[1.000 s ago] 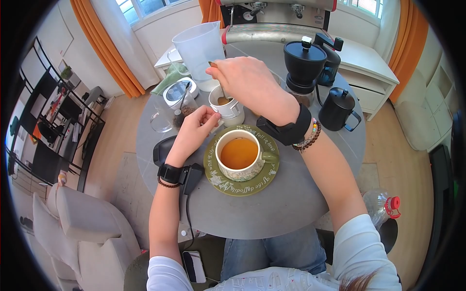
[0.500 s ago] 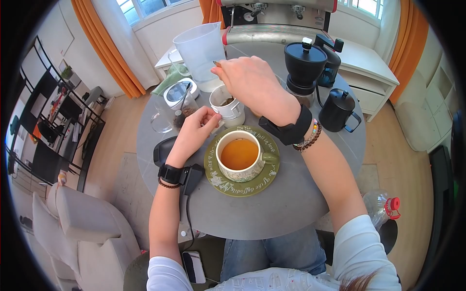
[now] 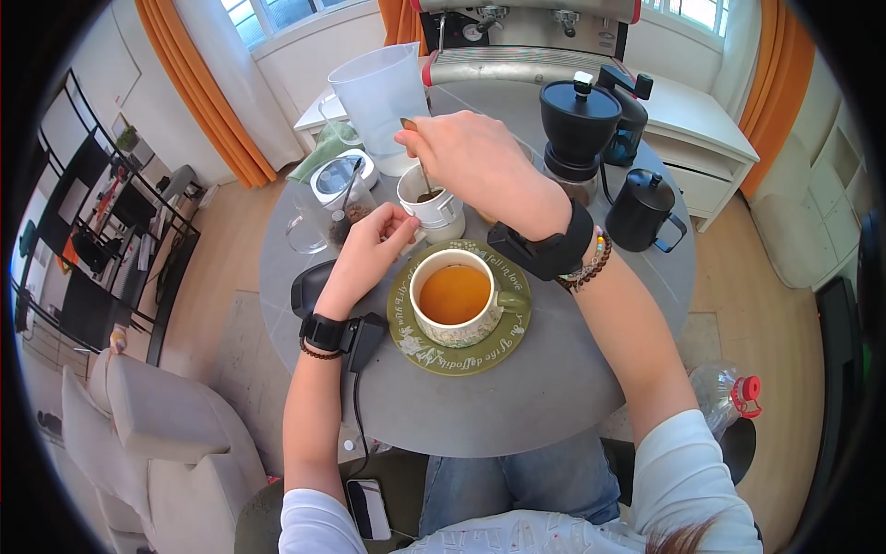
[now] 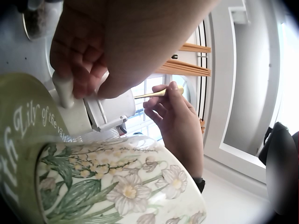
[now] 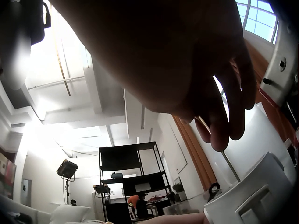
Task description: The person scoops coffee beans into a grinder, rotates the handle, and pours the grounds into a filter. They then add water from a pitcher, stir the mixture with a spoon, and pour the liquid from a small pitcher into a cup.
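A white cup (image 3: 441, 222) with a white insert in its mouth stands behind the mug; something dark lies inside. My left hand (image 3: 377, 240) holds it by its near left side, fingers curled at its white handle (image 4: 64, 88). Over the cup, my right hand (image 3: 484, 159) pinches a thin gold-coloured spoon (image 4: 154, 94) between thumb and fingers. The spoon slants down into the cup, so its lower end is hidden. Nearest to me, a flowered mug (image 3: 459, 330) of amber liquid sits on a green lettered saucer (image 3: 461, 362), its green handle to the right.
Behind the cup stands a clear plastic pitcher (image 3: 378, 97). To the left are a glass container (image 3: 318, 217), a round white device (image 3: 343, 175) and a black object (image 3: 311, 284). A black grinder (image 3: 580, 115) and black kettle (image 3: 641, 208) stand on the right.
My right hand shifts slightly right, then back left and a little lower, moving the spoon in the white cup. My left hand keeps its hold in place.
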Demonstrator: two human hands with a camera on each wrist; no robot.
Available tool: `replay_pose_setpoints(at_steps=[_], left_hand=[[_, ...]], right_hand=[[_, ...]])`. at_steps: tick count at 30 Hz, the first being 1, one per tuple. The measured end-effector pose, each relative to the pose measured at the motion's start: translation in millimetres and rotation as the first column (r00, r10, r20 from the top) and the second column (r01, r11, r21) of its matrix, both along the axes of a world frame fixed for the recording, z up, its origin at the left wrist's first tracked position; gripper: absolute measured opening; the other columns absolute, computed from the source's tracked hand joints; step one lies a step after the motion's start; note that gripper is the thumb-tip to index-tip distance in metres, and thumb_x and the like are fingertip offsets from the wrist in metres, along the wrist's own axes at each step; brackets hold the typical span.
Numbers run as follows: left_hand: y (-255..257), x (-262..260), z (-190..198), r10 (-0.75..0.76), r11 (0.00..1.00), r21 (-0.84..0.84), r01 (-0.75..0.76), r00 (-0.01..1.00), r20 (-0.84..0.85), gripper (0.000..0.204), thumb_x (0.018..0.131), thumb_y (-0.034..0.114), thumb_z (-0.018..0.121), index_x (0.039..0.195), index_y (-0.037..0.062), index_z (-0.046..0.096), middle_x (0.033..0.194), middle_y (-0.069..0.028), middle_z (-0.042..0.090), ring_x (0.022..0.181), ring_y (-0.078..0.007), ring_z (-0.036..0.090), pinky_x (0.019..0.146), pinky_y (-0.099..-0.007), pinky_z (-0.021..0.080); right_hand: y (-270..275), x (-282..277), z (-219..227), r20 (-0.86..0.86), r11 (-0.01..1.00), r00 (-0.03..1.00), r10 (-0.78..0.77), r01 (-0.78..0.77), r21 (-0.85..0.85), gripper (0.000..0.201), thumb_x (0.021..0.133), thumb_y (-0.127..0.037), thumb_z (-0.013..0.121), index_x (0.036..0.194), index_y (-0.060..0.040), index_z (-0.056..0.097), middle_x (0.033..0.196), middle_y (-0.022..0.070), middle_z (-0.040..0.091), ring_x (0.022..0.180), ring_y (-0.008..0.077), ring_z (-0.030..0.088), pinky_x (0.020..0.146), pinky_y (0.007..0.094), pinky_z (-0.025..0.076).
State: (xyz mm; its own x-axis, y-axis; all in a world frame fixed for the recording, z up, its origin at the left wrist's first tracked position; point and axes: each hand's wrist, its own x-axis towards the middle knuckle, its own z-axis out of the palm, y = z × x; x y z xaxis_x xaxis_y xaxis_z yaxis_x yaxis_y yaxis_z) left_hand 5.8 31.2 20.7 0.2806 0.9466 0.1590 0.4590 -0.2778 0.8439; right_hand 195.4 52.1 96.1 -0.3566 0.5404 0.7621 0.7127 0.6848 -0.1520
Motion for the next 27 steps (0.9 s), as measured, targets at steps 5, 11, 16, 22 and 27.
replay_pose_setpoints(at_steps=[5,11,16,22,27], left_hand=[[-2,1,1,0.015,1.0,-0.008,-0.015,1.0,0.018,0.025,0.096,0.025,0.06,0.097,0.0,0.061,0.078,0.0008,0.063,0.07,-0.0047,0.054,0.06,-0.0222,0.045],[0,0,0,-0.002,1.0,-0.001,0.002,1.0,-0.001,0.023,0.098,0.026,0.058,0.096,0.0027,0.058,0.079,0.0005,0.063,0.071,-0.0043,0.054,0.06,-0.0209,0.043],[-1,1,1,-0.005,1.0,-0.006,0.005,1.0,0.009,0.023,0.098,0.026,0.058,0.096,0.0029,0.058,0.079,0.0005,0.063,0.071,-0.0044,0.055,0.06,-0.0212,0.043],[1,-1,-2,-0.024,0.999,0.029,0.024,1.0,-0.004,0.024,0.098,0.027,0.058,0.096,0.0033,0.059,0.079,0.0007,0.063,0.071,-0.0044,0.055,0.061,-0.0214,0.044],[-3,2,1,0.002,1.0,0.022,-0.003,1.0,0.031,0.028,0.096,0.026,0.062,0.096,-0.0022,0.062,0.076,-0.0012,0.061,0.07,-0.0059,0.051,0.064,-0.023,0.044]], right_hand=[[4,3,-2,0.057,0.994,0.997,-0.056,0.05,0.093,0.032,0.095,-0.026,0.056,0.076,-0.003,0.065,0.063,0.0151,0.063,0.061,0.0313,0.066,0.057,0.0389,0.052],[1,2,1,-0.051,0.997,0.998,0.023,-0.027,-0.076,0.033,0.096,-0.026,0.055,0.075,-0.0025,0.065,0.063,0.0166,0.063,0.061,0.0332,0.065,0.056,0.041,0.052],[1,7,10,-0.107,0.999,0.993,-0.047,0.047,-0.005,0.033,0.097,-0.027,0.053,0.077,-0.0029,0.065,0.063,0.0179,0.063,0.061,0.0342,0.065,0.056,0.042,0.052],[-4,20,30,-0.271,0.994,0.962,-0.045,0.071,0.085,0.035,0.098,-0.028,0.051,0.077,-0.0032,0.063,0.064,0.0173,0.063,0.062,0.0344,0.064,0.056,0.042,0.051],[-4,21,31,-0.135,0.99,0.988,-0.08,0.095,0.107,0.035,0.098,-0.029,0.051,0.076,-0.0031,0.061,0.066,0.0173,0.062,0.065,0.0339,0.064,0.056,0.0407,0.05]])
